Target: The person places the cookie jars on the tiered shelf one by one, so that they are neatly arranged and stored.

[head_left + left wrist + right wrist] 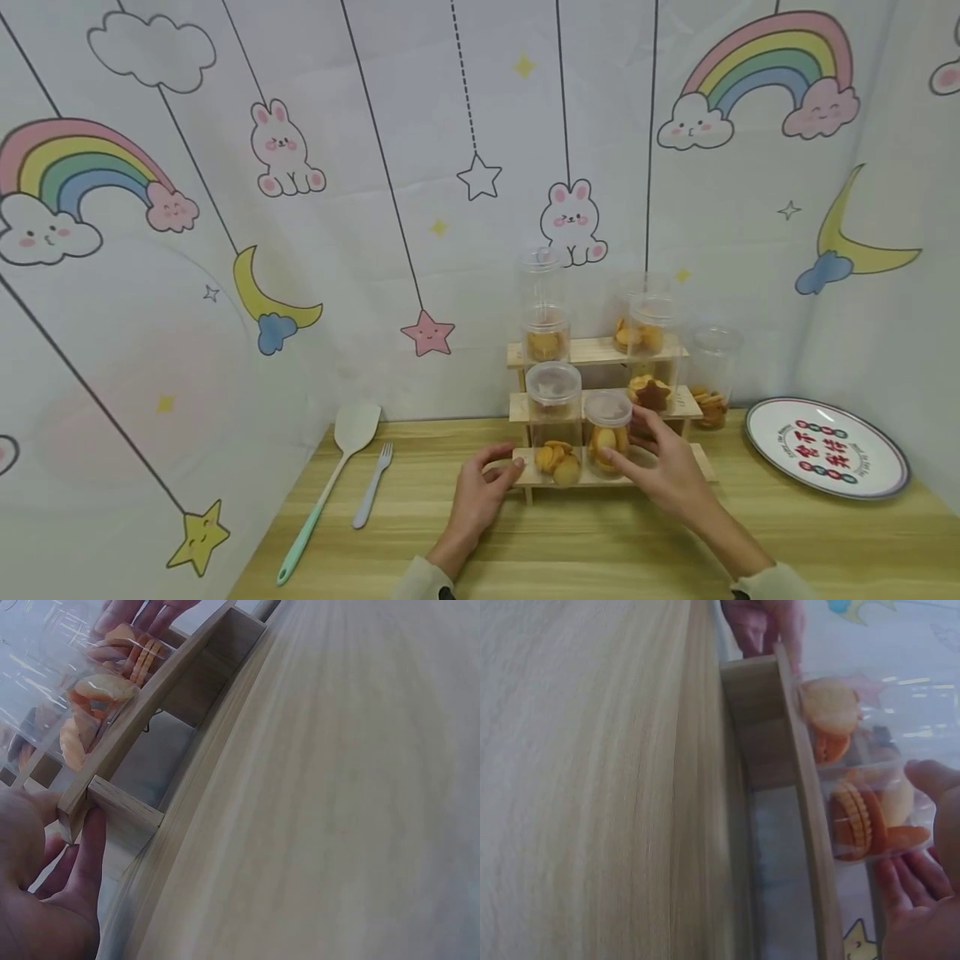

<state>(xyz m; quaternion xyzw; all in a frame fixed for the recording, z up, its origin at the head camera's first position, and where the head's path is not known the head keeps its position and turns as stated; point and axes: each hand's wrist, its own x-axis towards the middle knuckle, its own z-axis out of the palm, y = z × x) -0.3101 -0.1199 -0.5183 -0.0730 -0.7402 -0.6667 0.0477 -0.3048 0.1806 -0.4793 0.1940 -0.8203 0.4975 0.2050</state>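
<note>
A three-step wooden rack [697,468] stands on the table, with clear lidded jars of cookies on its steps. My left hand [480,493] grips the left end of the lowest board; in the left wrist view the thumb lies above the board [135,724] and fingers reach under it. On that same step, my right hand [672,468] holds a small clear jar of cookies [609,435] between the thumb and fingers. Beside it on the left stands a taller jar [555,425] with round cookies low inside. The right wrist view shows the held jar [881,814] on its side, close against the board.
More cookie jars stand on the upper steps, one stack [546,287] at the back left. Another jar [712,375] stands right of the rack. A white plate [828,450] lies at far right. A spatula [330,492] and a fork [372,487] lie at left.
</note>
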